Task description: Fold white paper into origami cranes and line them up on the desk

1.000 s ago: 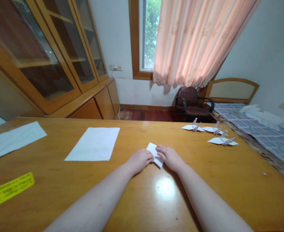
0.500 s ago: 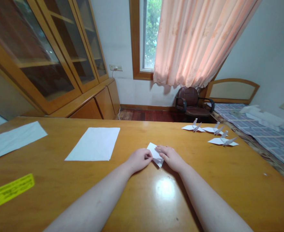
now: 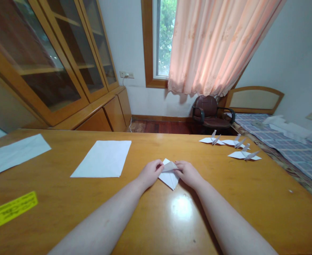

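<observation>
Far to the left of the left hand, a yellow printed strip and a long sheet of white paper lie flat on the glossy wooden table. Nearer to this hand lies a smooth rectangular white sheet, not touching it. The curled fingers of the left hand pinch the left side of a folded white paper, which lies on the table between both hands with its sharp point toward the person. The right hand is also curled, and its fingertips press the right side of the crisp upper flap. Well to the right of this hand stand three white origami cranes with thin, pointed necks and tails. Beyond them is a bed with a blue checked cover.
</observation>
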A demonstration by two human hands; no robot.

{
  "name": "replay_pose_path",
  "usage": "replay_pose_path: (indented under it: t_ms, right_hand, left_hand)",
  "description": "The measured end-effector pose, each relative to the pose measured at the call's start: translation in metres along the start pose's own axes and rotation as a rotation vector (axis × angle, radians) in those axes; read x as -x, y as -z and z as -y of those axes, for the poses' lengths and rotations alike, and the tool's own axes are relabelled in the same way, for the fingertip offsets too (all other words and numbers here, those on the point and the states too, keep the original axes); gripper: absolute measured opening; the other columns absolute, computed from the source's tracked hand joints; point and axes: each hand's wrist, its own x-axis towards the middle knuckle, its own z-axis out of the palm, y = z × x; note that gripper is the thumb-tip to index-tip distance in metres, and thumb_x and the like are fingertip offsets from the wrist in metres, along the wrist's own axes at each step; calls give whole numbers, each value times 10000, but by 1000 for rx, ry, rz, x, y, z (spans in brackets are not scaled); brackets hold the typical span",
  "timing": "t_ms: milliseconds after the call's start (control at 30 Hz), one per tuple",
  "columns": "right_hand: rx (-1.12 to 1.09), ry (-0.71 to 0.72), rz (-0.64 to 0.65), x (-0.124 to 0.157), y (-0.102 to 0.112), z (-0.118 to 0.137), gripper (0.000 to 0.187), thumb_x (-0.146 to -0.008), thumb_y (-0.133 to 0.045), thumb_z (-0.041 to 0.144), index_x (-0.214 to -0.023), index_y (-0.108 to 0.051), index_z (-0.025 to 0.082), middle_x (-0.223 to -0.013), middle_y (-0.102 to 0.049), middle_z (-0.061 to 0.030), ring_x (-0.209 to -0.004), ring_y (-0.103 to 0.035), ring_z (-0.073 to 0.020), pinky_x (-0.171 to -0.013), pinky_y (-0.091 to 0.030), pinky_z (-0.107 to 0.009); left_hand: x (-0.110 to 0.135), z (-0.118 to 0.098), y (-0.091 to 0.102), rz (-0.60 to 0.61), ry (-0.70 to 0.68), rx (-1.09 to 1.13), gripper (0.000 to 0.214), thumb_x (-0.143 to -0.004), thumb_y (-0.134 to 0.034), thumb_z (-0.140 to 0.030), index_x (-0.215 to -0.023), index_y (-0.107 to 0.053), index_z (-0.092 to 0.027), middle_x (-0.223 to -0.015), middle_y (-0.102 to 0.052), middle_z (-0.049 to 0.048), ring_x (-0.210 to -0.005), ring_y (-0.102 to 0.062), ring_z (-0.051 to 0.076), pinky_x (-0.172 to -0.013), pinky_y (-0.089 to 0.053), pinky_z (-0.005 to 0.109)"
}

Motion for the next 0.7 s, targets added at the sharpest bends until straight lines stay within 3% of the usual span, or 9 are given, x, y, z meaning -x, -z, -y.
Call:
replay_pose_path:
  t_ms: [200,267,367,567,700]
  right_hand:
    - [57,-61,-12,-1,-1,-1,243,-871,-492,293,-956,-707,220,-998,-701,-57,-981,-610,-198,-893,-431,-310]
    - [82,-94,-18,-1,-1,0,251,-876,-478,306,-938,-703,215,-960,-701,-60,-922,-617,-195,-847,-439,-302]
    - [108,-119,-28,0,-1,1,241,-860,-482,296,-897,-703,209,-892,-700,-59,-858,-612,-189,-800,-434,-290]
    - [192,-114,-52,2,-3,6,290,-699,-539,137,-928,-696,220,-882,-698,-48,-842,-596,-190,-768,-413,-273]
    - [237,-141,-51,0,-5,14,300,-723,-517,145,-950,-696,226,-913,-705,-59,-859,-597,-205,-787,-406,-287]
  left_hand:
    - [1,0,-1,6,6,-54,226,-871,-417,-312,-871,-601,-181,-848,-655,38,-797,-586,177,-713,-438,283]
    - [2,1,-2,21,-14,-106,238,-837,-492,-324,-998,-606,-191,-978,-666,60,-904,-594,204,-793,-447,309]
    - [3,4,-6,38,-43,-197,460,-768,-589,-284,-1220,-531,-218,-1149,-633,77,-1041,-571,237,-908,-423,348]
    - [3,13,-12,51,39,-249,686,-691,-530,-54,-1336,-436,-266,-1055,-680,35,-970,-605,202,-866,-452,315]
    - [2,12,-15,14,47,-289,583,-732,-514,-85,-1285,-496,-268,-1028,-685,42,-942,-610,211,-824,-460,317]
